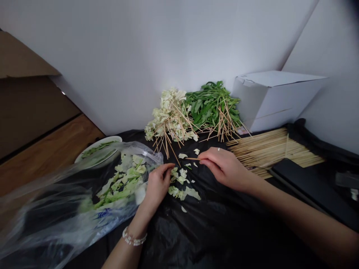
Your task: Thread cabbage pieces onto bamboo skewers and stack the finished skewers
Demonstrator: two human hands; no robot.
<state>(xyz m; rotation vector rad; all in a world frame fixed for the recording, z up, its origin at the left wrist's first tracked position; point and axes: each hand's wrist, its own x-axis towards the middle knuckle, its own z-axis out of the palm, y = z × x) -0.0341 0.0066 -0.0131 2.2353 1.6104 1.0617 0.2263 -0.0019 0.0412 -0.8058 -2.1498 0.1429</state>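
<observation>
My right hand [224, 168] is closed around a thin wooden skewer [193, 158], whose tip points left over small cabbage scraps. Opposite it, my left hand [158, 183] has thumb and fingertips pinched together; what they hold, if anything, is too hidden to make out. Loose cabbage pieces [183, 193] lie on the black plastic sheet [207, 231] just right of my left hand. To its left is a clear plastic bag [70, 209] with torn cabbage leaves [126, 179] in it. Behind my hands sit skewered cabbage [171, 104] and skewered leafy greens [210, 102], in two heaps.
Many bare skewers [269, 147] are spread at the right, beside a dark flat case [311, 190]. A white box [275, 97] stands behind them. A white plate [119, 139] with green stalks is at back left, near a cardboard box [30, 101]. A white wall [140, 56] closes the back.
</observation>
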